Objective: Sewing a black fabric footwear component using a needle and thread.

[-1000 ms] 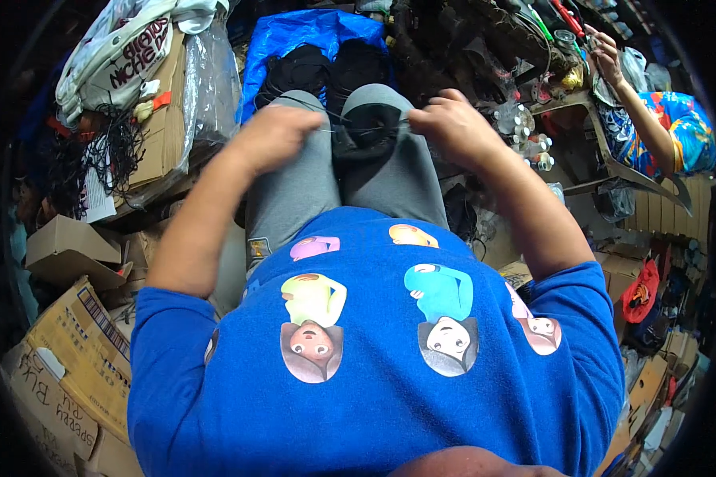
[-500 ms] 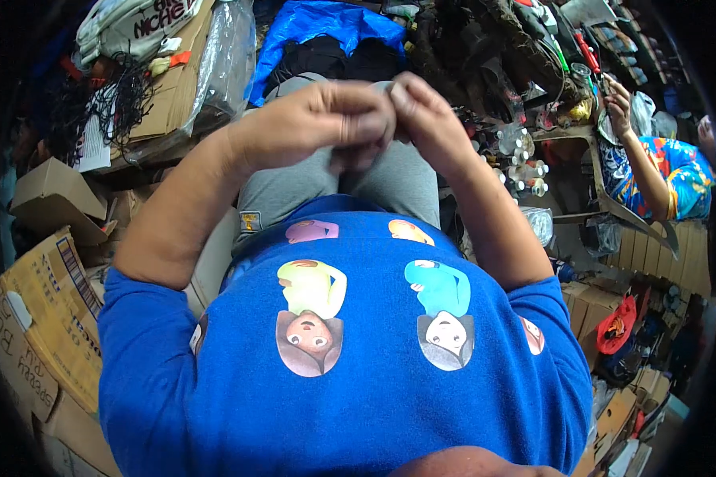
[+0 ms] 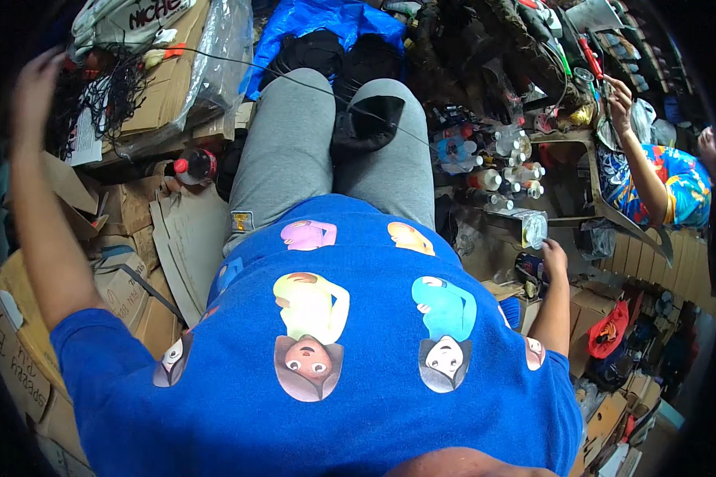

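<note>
Left hand (image 3: 36, 79) raised, pulling thread (image 3: 294, 79) taut from black piece (image 3: 366, 119) on lap; grip unclear. Right hand (image 3: 555, 258) open by bottles (image 3: 501, 171). Keep tension steady.

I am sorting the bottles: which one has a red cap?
The dark bottle lying by the cardboard left of the grey trousers; the small bottles on the right have white caps.

A small black fabric piece (image 3: 364, 119) lies crumpled across a seated person's grey-trousered knees, while a thin black thread (image 3: 294, 83) runs taut from it up toward the raised left hand (image 3: 33, 87).
</note>
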Demonstrator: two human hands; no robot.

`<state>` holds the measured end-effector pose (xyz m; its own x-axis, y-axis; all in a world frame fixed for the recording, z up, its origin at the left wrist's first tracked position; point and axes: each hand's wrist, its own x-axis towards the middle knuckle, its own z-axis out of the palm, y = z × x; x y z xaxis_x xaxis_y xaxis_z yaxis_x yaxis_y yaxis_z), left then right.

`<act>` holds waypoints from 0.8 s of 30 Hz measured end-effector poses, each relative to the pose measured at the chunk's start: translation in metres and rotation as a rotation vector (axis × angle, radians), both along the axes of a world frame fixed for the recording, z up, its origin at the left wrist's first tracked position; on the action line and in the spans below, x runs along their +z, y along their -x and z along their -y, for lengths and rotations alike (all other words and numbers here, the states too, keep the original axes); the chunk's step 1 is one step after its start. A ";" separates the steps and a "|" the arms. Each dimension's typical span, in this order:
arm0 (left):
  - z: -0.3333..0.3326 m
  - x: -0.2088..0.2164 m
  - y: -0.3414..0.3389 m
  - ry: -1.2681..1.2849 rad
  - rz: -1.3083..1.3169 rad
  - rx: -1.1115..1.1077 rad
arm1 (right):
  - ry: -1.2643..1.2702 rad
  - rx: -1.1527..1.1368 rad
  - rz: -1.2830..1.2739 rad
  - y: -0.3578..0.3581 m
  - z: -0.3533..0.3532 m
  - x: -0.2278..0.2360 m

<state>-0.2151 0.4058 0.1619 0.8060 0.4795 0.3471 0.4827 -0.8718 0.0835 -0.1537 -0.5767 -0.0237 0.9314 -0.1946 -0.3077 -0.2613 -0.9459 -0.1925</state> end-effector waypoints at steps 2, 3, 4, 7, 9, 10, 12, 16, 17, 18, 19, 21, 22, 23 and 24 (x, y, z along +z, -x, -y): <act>0.108 -0.040 -0.020 0.222 0.094 -0.458 | 0.080 0.335 -0.337 -0.028 -0.062 -0.015; 0.152 -0.076 -0.032 0.299 0.193 -0.665 | -0.114 0.301 -0.314 -0.033 -0.141 0.000; 0.230 -0.073 -0.044 0.739 0.022 -0.733 | -0.279 0.415 -0.202 -0.035 -0.184 0.009; 0.314 -0.107 -0.068 0.653 -0.031 -1.103 | -0.764 0.387 -0.017 -0.041 -0.314 0.052; 0.341 -0.120 -0.082 0.750 -0.171 -1.078 | -0.773 0.596 0.115 -0.051 -0.364 0.067; 0.345 -0.124 -0.089 0.746 -0.211 -1.106 | -0.718 0.696 0.167 -0.055 -0.381 0.075; 0.349 -0.124 -0.101 0.741 -0.248 -1.145 | -0.636 0.818 0.247 -0.063 -0.398 0.078; 0.352 -0.123 -0.110 0.896 -0.467 -1.143 | -0.717 0.783 0.166 -0.072 -0.401 0.073; 0.351 -0.124 -0.111 0.942 -0.475 -1.158 | -0.672 0.811 0.139 -0.072 -0.402 0.077; 0.351 -0.126 -0.112 0.942 -0.475 -1.153 | -0.626 0.838 0.113 -0.073 -0.403 0.078; 0.352 -0.127 -0.113 0.997 -0.495 -1.144 | -0.626 0.837 0.112 -0.074 -0.403 0.078; 0.352 -0.133 -0.114 1.054 -0.515 -1.132 | -0.622 0.846 0.083 -0.075 -0.403 0.078; 0.353 -0.134 -0.115 1.112 -0.515 -1.149 | -0.620 0.845 0.083 -0.074 -0.403 0.076; 0.354 -0.135 -0.116 1.171 -0.515 -1.165 | -0.694 0.852 0.076 -0.073 -0.404 0.071; 0.355 -0.137 -0.116 1.172 -0.514 -1.166 | -0.768 0.858 0.070 -0.072 -0.403 0.065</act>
